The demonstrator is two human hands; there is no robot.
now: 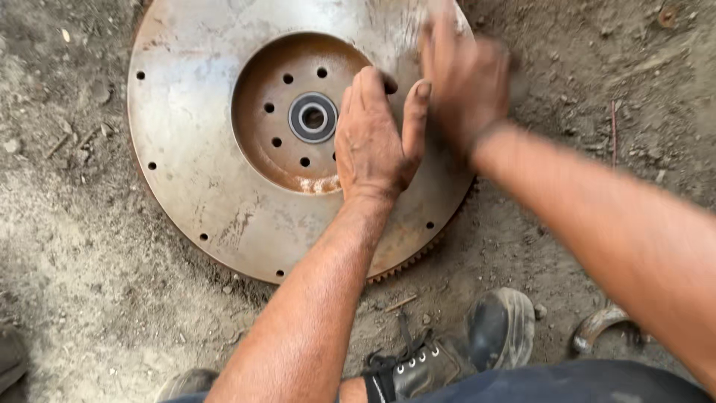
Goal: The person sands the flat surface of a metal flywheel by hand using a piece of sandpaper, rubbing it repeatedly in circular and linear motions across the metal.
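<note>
A flywheel [201, 172] lies flat on the dirt [89, 298] in front of me, toothed rim showing at its near edge. My left hand [373, 138] rests palm down on it, fingers pressed together and pointing away from me, thumb spread out to the right. The fingertips reach over the edge of the rusty sunken centre, just right of the bearing [312, 117] in the middle, which sits inside a ring of bolt holes. My right hand [464, 78] is on the flywheel's far right part, just beside the left thumb; it is blurred, so I cannot tell how its fingers stand. My boot [455, 351] is on the ground near the flywheel's near edge, right of my left forearm.
</note>
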